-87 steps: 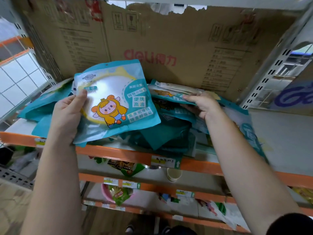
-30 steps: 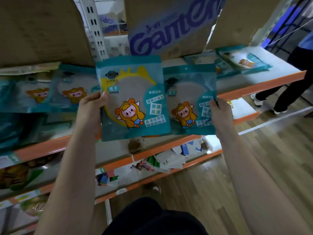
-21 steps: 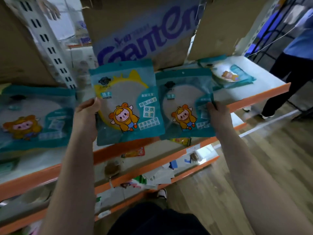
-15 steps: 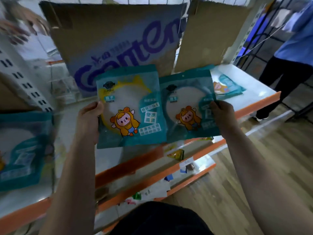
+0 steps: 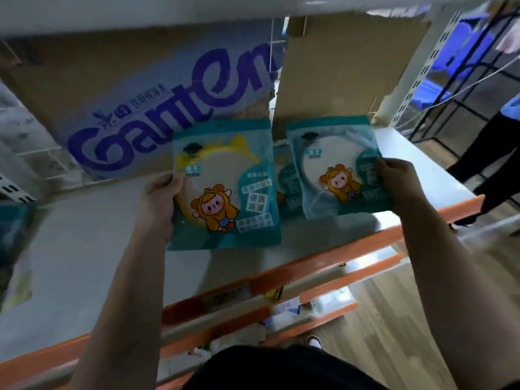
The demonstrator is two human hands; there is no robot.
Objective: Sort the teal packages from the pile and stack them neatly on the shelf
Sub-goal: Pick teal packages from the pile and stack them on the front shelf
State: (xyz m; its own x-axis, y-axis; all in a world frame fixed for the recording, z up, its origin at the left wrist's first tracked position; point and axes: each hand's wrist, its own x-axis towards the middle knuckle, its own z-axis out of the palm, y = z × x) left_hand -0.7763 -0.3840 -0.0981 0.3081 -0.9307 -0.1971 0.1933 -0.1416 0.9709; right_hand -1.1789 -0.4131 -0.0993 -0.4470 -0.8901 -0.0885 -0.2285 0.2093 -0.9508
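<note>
Teal packages upright, printed fronts toward camera

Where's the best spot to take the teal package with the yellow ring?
Likely its free right edge, pinched from the right: the yellow-ring package is a flat pouch facing you, and the left hand pinches its left edge.

1. teal plastic pouch with a yellow ring: flat, cartoon kid in a yellow hood on the front. It's upright, print facing the camera, with the left hand pinching its left edge.
2. teal plastic pouch with a pale ring: same cartoon, upright, slightly tilted. The right hand grips its right edge.
3. third teal pouch: peeks out between those two, mostly hidden.
4. pale grey shelf with an orange front edge: sits below and behind all three.
</note>
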